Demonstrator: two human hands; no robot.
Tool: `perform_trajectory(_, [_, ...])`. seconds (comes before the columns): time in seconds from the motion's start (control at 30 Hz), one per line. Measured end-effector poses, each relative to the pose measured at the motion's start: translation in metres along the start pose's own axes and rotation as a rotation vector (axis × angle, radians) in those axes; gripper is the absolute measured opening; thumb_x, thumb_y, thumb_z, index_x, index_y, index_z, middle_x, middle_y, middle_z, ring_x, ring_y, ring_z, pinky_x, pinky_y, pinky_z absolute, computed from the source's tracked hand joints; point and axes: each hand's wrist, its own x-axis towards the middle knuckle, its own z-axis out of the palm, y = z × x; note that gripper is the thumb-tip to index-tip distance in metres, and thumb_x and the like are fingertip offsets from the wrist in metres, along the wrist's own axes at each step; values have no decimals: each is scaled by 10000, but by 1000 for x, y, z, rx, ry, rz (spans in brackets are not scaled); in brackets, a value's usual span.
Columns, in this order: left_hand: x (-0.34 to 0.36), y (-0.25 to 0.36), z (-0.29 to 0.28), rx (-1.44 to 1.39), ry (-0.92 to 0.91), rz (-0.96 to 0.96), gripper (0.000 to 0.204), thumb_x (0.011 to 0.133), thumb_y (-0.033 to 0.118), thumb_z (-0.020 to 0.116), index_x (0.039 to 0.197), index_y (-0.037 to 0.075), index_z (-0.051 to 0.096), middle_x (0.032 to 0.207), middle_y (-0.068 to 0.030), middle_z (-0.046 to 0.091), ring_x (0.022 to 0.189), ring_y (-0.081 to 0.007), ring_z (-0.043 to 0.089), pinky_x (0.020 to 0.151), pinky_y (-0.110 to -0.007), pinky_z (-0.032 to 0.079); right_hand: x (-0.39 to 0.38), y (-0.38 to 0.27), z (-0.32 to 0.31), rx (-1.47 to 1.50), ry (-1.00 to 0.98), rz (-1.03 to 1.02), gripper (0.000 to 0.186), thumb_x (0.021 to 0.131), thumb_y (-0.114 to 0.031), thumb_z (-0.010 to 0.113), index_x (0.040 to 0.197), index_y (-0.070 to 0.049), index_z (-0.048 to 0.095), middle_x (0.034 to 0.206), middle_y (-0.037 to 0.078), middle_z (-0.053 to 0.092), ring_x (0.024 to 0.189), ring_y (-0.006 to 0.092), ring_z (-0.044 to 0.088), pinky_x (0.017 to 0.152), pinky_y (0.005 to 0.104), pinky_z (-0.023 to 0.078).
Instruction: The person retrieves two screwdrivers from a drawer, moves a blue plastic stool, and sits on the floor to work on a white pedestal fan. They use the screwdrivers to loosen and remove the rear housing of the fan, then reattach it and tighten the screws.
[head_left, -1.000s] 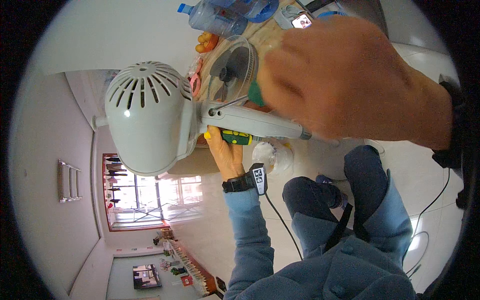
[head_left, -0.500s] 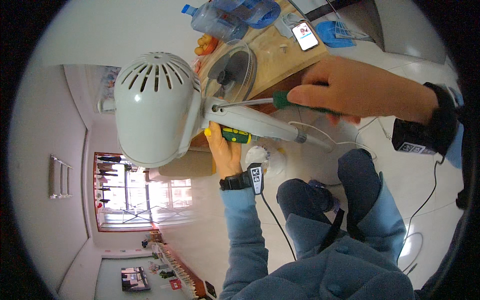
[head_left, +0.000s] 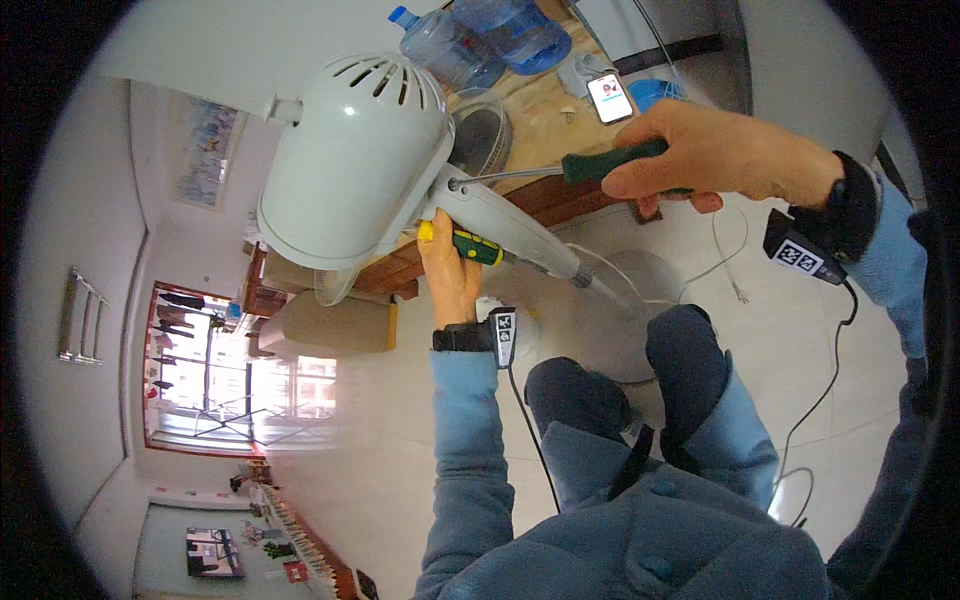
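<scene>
A white electric fan (head_left: pixel 350 160) leans across the view, its rounded motor housing slotted at the top. My left hand (head_left: pixel 455 285) is closed around the fan's neck from below, beside a dark green part with yellow spots (head_left: pixel 475 246); its fingers are partly hidden. My right hand (head_left: pixel 700 160) grips a screwdriver (head_left: pixel 610 160) by its dark green handle. The thin metal shaft points left, its tip at a hole in the fan's neck (head_left: pixel 500 218). Whether a screw sits in that hole cannot be made out.
Behind the fan, a wooden table (head_left: pixel 540 115) bears blue water jugs (head_left: pixel 455 50), a lit phone (head_left: pixel 609 98) and a dark-bladed fan part (head_left: pixel 480 135). The round fan base (head_left: pixel 640 345) stands by my knees. A white cord (head_left: pixel 715 265) lies on the floor.
The fan's housing appears higher and further right as the view shifts. My left hand keeps its hold on the neck. The screwdriver remains at the hole, with my right hand around its handle.
</scene>
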Motion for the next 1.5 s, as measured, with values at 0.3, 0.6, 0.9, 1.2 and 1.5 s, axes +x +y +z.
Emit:
perform_trajectory(0.3, [3, -2, -1, 354, -7, 91, 239, 901, 185, 566, 1101, 78, 491, 973, -52, 555, 884, -174, 552, 767, -321, 470, 1, 24, 24, -1405, 713, -746, 337, 797, -165, 652, 1095, -58, 536, 1025, 67, 579, 882, 173, 580, 637, 256, 511])
perform_trajectory(0.6, [14, -15, -3, -1, -174, 76, 266, 886, 237, 602, 1108, 125, 508, 1073, -45, 575, 951, -190, 572, 795, -386, 506, 2, 5, 1, 47, -25, -43, 403, 870, -418, 592, 1001, -39, 637, 748, -6, 572, 615, 66, 535, 507, 212, 479])
perform_trajectory(0.9, [-7, 0, -4, 1085, -59, 617, 228, 889, 146, 576, 1091, 43, 551, 961, -28, 552, 896, -141, 527, 833, -282, 439, -10, -35, 10, -1488, 672, -993, 318, 643, -169, 711, 890, -70, 537, 839, 61, 496, 800, 224, 499, 603, 320, 477])
perform_trajectory(1.2, [0, 3, 8, -160, -98, 75, 247, 866, 127, 632, 1092, 57, 561, 977, 15, 595, 861, -68, 543, 768, -215, 452, -8, -47, 14, 177, -160, 183, 316, 937, -308, 520, 917, -1, 587, 612, 42, 584, 411, 91, 474, 376, 237, 398])
perform_trajectory(1.5, [1, 0, 7, -260, -81, 63, 280, 871, 117, 624, 1130, 34, 557, 1004, -10, 609, 888, -83, 558, 789, -227, 454, -16, -63, 32, -1466, 599, -865, 251, 728, -163, 688, 932, -39, 614, 696, 88, 526, 635, 258, 554, 549, 366, 446])
